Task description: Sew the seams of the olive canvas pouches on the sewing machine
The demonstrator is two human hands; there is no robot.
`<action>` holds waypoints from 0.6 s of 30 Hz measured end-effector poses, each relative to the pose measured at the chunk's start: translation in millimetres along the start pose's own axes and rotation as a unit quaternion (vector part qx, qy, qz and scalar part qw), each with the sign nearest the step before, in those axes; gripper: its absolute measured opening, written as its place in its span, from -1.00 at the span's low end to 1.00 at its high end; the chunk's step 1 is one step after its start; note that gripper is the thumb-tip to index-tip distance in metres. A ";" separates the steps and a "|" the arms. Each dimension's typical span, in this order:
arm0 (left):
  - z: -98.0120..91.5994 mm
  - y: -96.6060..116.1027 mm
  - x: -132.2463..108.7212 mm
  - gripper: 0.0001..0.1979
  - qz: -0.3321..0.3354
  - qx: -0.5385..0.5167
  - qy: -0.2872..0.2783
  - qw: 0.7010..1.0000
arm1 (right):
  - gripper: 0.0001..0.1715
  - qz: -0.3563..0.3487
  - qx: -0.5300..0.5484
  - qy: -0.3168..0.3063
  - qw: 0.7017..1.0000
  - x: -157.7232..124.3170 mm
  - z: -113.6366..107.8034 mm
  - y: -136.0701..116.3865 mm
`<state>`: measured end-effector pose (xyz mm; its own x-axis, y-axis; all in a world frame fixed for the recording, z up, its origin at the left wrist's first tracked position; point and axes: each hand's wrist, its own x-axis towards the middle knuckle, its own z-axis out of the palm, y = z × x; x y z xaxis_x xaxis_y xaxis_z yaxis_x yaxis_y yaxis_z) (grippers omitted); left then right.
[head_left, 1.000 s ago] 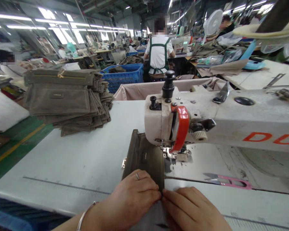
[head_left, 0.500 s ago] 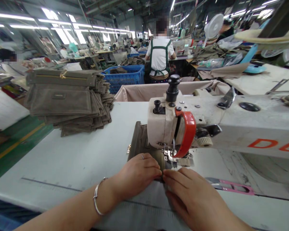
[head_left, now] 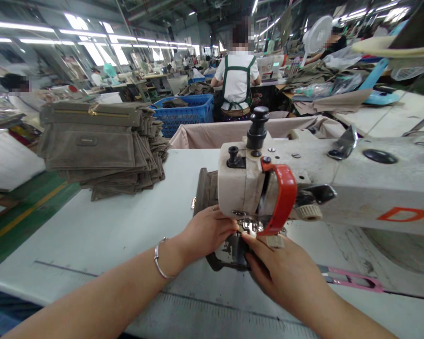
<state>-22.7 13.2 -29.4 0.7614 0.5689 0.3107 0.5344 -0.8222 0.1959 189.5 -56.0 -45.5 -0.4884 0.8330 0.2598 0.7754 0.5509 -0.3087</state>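
Note:
A dark olive-brown fabric bag piece (head_left: 205, 190) lies under the head of a white sewing machine (head_left: 233, 181), its near edge at the presser foot (head_left: 247, 227). My left hand (head_left: 210, 233), a silver bangle on its wrist, rests on the piece with fingertips pinched on its near edge, left of the foot. Opposite it, my right hand (head_left: 280, 268) has thumb and forefinger pressed together at the same edge. The fingertips of both hands almost meet just before the foot. A dark metal plate (head_left: 229, 256) shows in the tabletop beneath them. The needle tip cannot be made out.
Left on the table stands a stack of brown fabric bags (head_left: 92, 146). Pink-handled thread snips (head_left: 356, 278) lie right of my right hand. A red guard (head_left: 285, 193) fronts the machine head. Beyond are a pink cloth-lined bin (head_left: 197, 134), a blue crate (head_left: 183, 115) and a seated co-worker (head_left: 238, 77).
Both hands have moved forward, closer to the presser foot, and the fabric piece has slid away from me with them. The metal plate in the tabletop is now uncovered.

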 end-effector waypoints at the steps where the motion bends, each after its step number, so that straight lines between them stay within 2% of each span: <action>1: 3.3 -2.8 0.0 -0.85 0.000 0.011 0.012 1.000 | -0.61 -0.003 -0.001 0.007 1.000 -0.2 0.8 0.2; 8: 18.4 -13.0 -2.5 -0.82 -0.017 0.035 0.034 0.999 | -0.64 -0.007 -0.005 0.022 1.000 0.9 1.9 0.9; 18: 11.8 -5.3 -2.8 -0.82 -0.055 0.018 0.045 0.997 | -0.62 -0.004 0.005 0.005 1.000 3.0 -1.4 -1.3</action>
<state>-23.4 16.1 -42.3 0.6624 0.6501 0.3722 0.6264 -0.7532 0.2008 187.5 -54.3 -43.0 -0.4910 0.8277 0.2715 0.7672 0.5586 -0.3154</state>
